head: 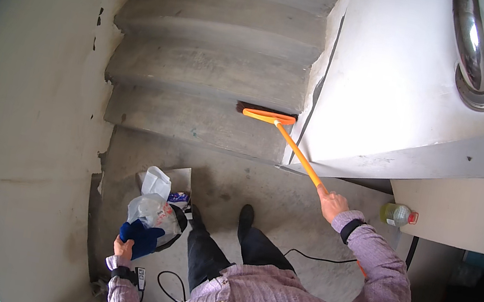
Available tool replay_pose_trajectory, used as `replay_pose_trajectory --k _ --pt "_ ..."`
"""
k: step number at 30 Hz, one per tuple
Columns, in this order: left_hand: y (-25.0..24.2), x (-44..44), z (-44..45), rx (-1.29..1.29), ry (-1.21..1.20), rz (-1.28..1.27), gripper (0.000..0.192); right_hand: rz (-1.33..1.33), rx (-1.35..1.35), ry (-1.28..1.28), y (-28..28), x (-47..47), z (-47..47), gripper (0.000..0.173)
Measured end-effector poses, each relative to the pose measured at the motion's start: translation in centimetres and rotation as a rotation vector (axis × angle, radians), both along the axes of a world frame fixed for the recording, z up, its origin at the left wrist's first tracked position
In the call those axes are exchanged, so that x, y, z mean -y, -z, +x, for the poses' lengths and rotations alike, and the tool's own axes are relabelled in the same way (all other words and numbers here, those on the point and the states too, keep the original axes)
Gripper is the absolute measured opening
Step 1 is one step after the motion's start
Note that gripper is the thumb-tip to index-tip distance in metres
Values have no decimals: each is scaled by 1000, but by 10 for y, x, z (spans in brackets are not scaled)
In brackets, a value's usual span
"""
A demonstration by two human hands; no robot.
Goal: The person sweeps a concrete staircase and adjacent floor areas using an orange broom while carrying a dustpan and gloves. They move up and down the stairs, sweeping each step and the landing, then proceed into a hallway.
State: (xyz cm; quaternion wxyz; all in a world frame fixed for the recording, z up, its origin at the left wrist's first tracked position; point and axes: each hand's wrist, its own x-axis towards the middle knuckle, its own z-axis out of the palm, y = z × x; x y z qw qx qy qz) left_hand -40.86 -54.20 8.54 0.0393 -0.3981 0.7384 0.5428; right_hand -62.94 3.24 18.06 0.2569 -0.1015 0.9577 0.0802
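My right hand (332, 205) is closed around the orange handle of a broom (300, 155). The broom's dark bristles rest on the lowest concrete step (194, 119), near the white wall on the right. At the lower left, my left hand (123, 248) grips a dark blue cloth item (141, 236), perhaps a glove. Just beyond it is a clear plastic bag (154, 211) with red print, over a dark-rimmed container that is partly hidden. An open cardboard box (183, 178) with a white paper or bag and a blue packet lies behind the bag.
More concrete steps (226, 14) rise ahead between peeling walls. A steel handrail (476, 70) is at the upper right. A plastic bottle of yellowish liquid (397, 215) with a red cap stands on the right. Black cables (320, 258) cross the floor, and a power strip (140, 278) lies near my left wrist.
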Motion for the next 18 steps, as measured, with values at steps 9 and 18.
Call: replay_pose_trajectory --k 9,18 --pt "16 -17 25 -13 -123 82 28 -118 226 110 -14 10 19 54" --pt "43 -29 59 35 -128 138 31 -23 141 130 -20 23 19 51"
